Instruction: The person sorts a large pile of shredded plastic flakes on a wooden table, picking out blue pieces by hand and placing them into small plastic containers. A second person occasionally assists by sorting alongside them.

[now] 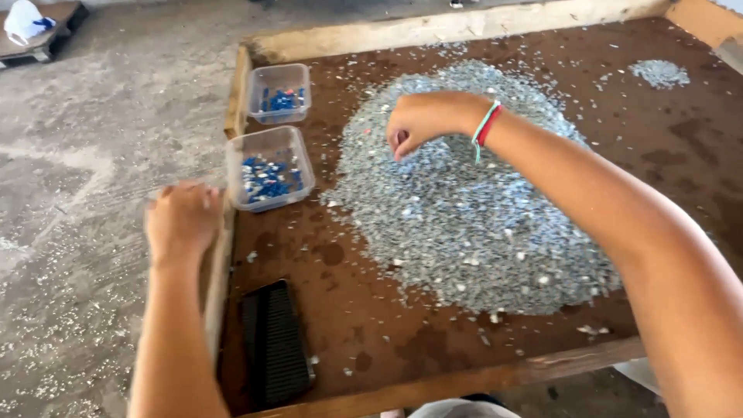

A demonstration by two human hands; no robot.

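My right hand (422, 120) hovers over a big heap of small grey plastic flakes (472, 201) on a brown sorting table (333, 310), its fingers curled inward; whether anything is pinched in them does not show. A red and green band circles that wrist. My left hand (182, 220) is blurred and rests on the table's left wooden edge, fingers curled over it. Just right of it stands a clear tub (269, 168) with blue and white bits inside. A second clear tub (279, 93) with blue bits sits further back.
A black ridged brush-like block (275, 348) lies at the table's near left corner. A small separate flake pile (659, 73) sits at the far right. Wooden rails frame the table. Grey concrete floor lies to the left, with a white bag (23, 19) on a pallet.
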